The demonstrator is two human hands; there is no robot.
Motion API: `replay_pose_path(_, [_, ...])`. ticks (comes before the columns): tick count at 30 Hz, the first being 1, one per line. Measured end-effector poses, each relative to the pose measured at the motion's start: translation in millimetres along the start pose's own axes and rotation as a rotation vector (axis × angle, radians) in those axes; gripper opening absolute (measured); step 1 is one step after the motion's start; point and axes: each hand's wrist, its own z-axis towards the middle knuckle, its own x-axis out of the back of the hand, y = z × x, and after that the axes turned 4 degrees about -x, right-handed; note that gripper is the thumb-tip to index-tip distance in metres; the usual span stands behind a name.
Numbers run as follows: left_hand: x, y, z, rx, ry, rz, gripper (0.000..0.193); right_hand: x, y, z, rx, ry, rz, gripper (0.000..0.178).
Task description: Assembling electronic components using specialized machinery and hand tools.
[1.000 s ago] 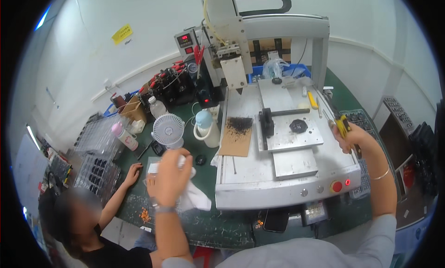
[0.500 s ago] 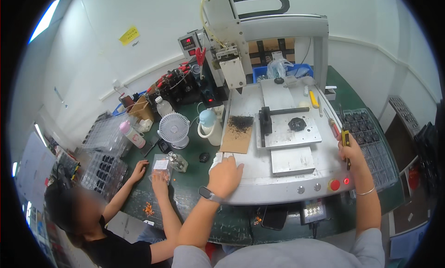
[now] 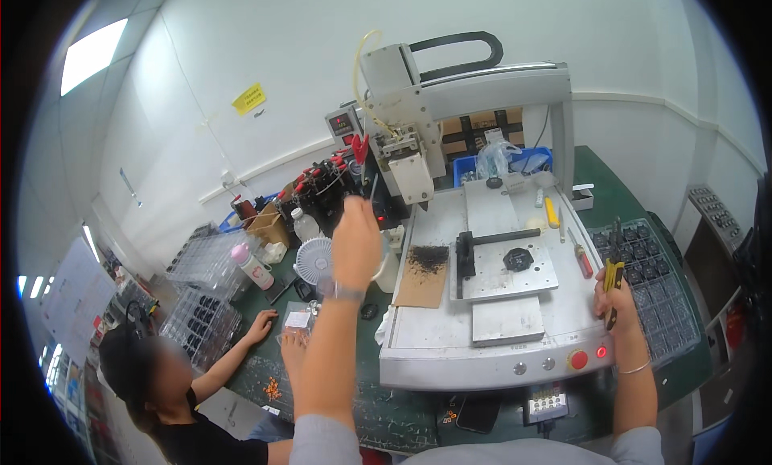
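My left hand (image 3: 358, 241) is raised in front of the red-handled clamps and control box beside the machine. Its fingers are closed, and a thin grey rod-like shape shows above them. At the machine's right edge my right hand (image 3: 618, 304) grips yellow-and-black-handled pliers (image 3: 613, 278), jaws pointing up. Between the hands is the machine's white bed (image 3: 418, 356). On it a metal fixture plate (image 3: 490, 285) carries a dark round part (image 3: 518, 260) and a black bar clamp (image 3: 465, 264). Left of the plate lies a piece of cardboard (image 3: 422, 294) strewn with black shavings.
A co-worker (image 3: 173, 393) sits at left, hands near a clear bag (image 3: 299, 319) and orange bits (image 3: 273, 389). A white fan (image 3: 314, 260) stands behind my left forearm. Clear trays of black parts (image 3: 651, 280) lie at right. The machine head (image 3: 410, 176) overhangs the bed.
My left hand has left the bed's front left edge and risen up and away toward the clamps. My right hand still grips the pliers. The view has tilted upward somewhat.
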Motion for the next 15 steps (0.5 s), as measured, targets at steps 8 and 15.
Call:
replay_pose_path(8, [-47.9, -31.3, 48.5, -0.070, 0.009, 0.157, 0.020, 10.7, 7.7, 6.4, -0.022, -0.041, 0.147, 0.039])
replay_pose_path(15, [-43.0, -30.2, 57.1, -0.159, -0.118, 0.302, 0.020, 1.3, 2.4, 0.8, -0.030, -0.001, 0.184, 0.039])
